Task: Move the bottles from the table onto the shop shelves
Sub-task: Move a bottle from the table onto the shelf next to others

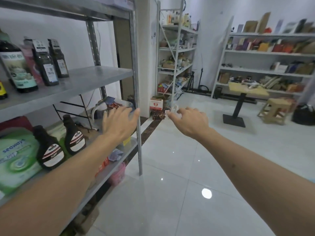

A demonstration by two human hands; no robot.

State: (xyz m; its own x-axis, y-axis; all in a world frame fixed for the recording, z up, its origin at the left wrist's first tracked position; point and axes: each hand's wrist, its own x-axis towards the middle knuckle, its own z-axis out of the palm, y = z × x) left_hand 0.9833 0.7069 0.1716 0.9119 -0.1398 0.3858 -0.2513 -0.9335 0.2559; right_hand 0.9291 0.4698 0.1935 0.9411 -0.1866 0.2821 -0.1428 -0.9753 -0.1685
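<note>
White glossy floor tiles [170, 193] cover the room, and a grey metal shelf unit [95, 79] stands at the left of the view; this unit serves as the reference for all positions below. On its middle board, toward the left end, stand two dark bottles with white labels [49, 65] side by side, with a larger dark bottle with a pale green label [17, 65] just to their left. On the board beneath stand two dark brown bottles with striped labels [59, 143], upright and near each other, beside a green detergent pack [15, 159] at the far left. The left hand [119, 123] is held out in front of that lower board, close to the unit's front right post, fingers spread and straight, holding nothing. The right hand [187, 121] is extended to the right of the post, over the floor, fingers loosely relaxed and apart, nothing in its grasp. Well beyond the unit, to the right, a small wooden-topped table [245, 88] on a black pedestal stands before white wall shelving [265, 53]; objects on the table are too blurred to identify. A wooden stool [274, 109] sits just right of the table.
</note>
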